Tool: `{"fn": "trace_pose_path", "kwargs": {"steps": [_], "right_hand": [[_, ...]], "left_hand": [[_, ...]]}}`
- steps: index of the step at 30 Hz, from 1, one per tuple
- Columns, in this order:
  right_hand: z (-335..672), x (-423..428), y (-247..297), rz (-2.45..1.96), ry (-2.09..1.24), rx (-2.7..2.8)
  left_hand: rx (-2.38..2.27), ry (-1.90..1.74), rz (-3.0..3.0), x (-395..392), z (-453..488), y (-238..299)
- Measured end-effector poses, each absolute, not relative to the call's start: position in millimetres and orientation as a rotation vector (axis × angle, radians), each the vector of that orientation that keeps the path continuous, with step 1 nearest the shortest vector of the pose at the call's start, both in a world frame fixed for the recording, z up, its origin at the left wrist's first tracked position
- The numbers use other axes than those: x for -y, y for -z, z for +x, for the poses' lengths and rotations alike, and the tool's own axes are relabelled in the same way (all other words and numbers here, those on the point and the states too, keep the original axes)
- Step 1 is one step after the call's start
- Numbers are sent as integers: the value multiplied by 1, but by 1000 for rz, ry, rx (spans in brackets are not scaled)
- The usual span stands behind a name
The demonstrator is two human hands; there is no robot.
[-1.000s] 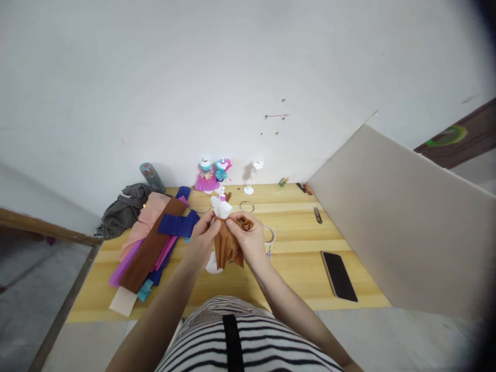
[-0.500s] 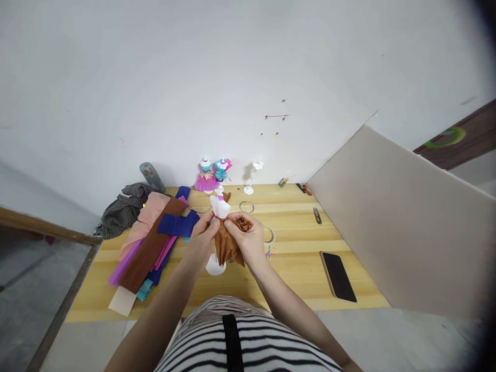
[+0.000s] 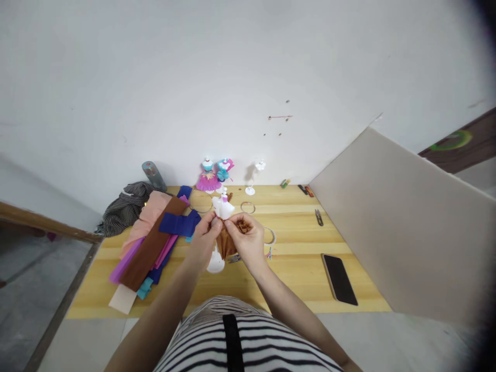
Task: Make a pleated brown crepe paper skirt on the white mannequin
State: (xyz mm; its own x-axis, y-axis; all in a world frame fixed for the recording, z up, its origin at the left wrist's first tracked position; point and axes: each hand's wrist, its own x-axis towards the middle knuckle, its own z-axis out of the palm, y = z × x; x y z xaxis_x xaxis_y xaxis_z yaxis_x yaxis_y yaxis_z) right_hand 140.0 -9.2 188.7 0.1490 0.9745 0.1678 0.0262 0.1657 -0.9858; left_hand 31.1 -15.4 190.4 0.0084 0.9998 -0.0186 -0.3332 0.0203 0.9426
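Brown crepe paper (image 3: 226, 243) hangs in gathered folds from the waist of a small mannequin (image 3: 223, 206), whose upper part is wrapped in white with a bit of purple. My left hand (image 3: 206, 235) pinches the paper's top edge at the left of the waist. On the other side my right hand (image 3: 247, 235) pinches the same edge between thumb and fingers, with a crumpled brown bunch beside its palm. The mannequin's round white base (image 3: 216, 261) shows below the paper; its stem is hidden.
Crepe paper strips (image 3: 155, 243) in several colours lie left, beside a striped cloth (image 3: 126, 209) and a bottle (image 3: 154, 175). Two dressed mannequins (image 3: 209, 175) and a bare one (image 3: 251, 175) stand by the wall. Thread snips (image 3: 319, 217) and a phone (image 3: 339, 279) are right.
The brown paper has drawn in and hangs narrower below the waist, so more of the table beneath shows. Both hands keep their pinch, and the view has shifted slightly.
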Motion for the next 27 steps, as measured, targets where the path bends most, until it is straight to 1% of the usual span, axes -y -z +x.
{"fn": "trace_pose_path", "kwargs": {"steps": [14,20,27], "right_hand": [[138,5,-181,-1148,-1010,1221],[146,2,-188,-1063,-1120,1211],[143,1,-185,-1105,-1112,1161]], "left_hand": [[-1017,-1341,893,19,32,-191],[-922,-1321,850,16,29,-192],[-896,-1308,744,14,28,-196]]}}
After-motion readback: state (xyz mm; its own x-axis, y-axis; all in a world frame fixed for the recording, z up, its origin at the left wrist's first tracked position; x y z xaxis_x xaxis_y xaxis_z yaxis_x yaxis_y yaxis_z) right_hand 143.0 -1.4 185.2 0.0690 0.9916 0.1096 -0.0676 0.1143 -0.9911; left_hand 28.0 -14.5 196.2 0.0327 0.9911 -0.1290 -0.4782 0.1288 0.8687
